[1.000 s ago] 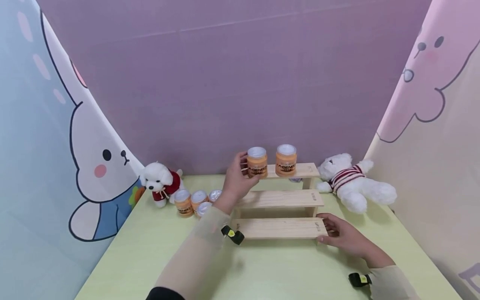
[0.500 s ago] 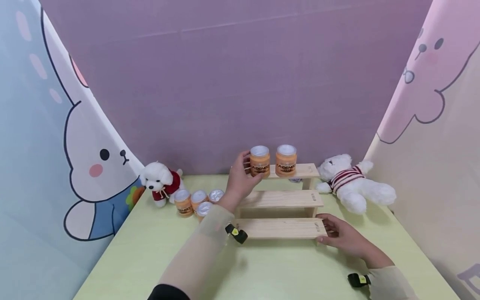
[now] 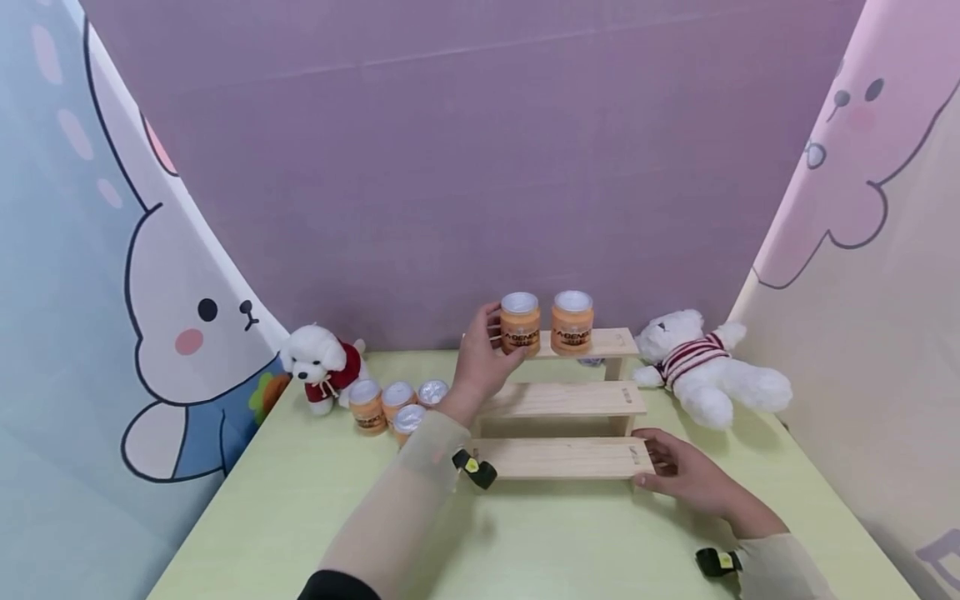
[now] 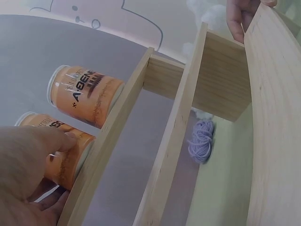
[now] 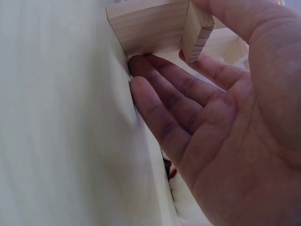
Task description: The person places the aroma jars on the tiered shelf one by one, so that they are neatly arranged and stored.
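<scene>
My left hand [image 3: 483, 354] grips an orange can [image 3: 520, 325] with a silvery top, its thumb across the front and fingers behind. That can stands upright on the top step of a three-step wooden shelf [image 3: 562, 400]. Just right of it, a small gap apart, is a second orange can [image 3: 572, 323]. My right hand [image 3: 686, 475] holds the right end of the lowest step; in the right wrist view the thumb and index finger are at the board end [image 5: 197, 35], while the other fingers [image 5: 155, 101] extend beneath, close to the tabletop.
Several more orange cans [image 3: 367, 408] cluster on the green table [image 3: 300, 500], left of the shelf. A white toy dog [image 3: 322, 367] in red sits behind them. A white teddy bear [image 3: 705, 362] lies at the right. Purple yarn [image 4: 201, 141] lies behind the shelf.
Over the last second my left hand has shifted the gripped can slightly right, nearer the second can, then stayed there. The right hand keeps its place on the lowest step.
</scene>
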Tool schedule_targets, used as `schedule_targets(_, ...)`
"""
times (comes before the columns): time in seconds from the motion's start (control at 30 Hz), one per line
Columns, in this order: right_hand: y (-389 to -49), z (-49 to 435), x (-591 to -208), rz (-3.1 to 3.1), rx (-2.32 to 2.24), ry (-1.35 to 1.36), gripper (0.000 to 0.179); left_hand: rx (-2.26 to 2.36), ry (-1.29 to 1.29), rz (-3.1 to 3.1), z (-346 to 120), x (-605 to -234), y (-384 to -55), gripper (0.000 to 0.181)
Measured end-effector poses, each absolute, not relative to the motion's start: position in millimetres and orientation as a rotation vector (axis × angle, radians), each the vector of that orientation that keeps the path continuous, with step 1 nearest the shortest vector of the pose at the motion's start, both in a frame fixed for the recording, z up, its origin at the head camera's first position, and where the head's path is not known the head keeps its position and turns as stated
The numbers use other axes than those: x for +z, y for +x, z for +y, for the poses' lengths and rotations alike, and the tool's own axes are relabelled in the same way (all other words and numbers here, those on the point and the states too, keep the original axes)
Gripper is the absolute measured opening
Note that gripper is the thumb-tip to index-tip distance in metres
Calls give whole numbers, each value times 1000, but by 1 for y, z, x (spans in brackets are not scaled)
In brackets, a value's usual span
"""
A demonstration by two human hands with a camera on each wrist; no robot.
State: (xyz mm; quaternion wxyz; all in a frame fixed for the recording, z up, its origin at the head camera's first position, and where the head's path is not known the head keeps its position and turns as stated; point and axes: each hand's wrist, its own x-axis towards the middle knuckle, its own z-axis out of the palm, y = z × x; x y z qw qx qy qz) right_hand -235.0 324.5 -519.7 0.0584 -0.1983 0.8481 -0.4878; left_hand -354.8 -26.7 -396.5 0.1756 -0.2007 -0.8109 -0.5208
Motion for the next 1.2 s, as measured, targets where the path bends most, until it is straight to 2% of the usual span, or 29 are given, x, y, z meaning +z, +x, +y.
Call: schedule_targets(1.2, -234, 323, -518, 2552, -1495, -612, 67, -1456, -543, -2305, -34, -393, -348, 86)
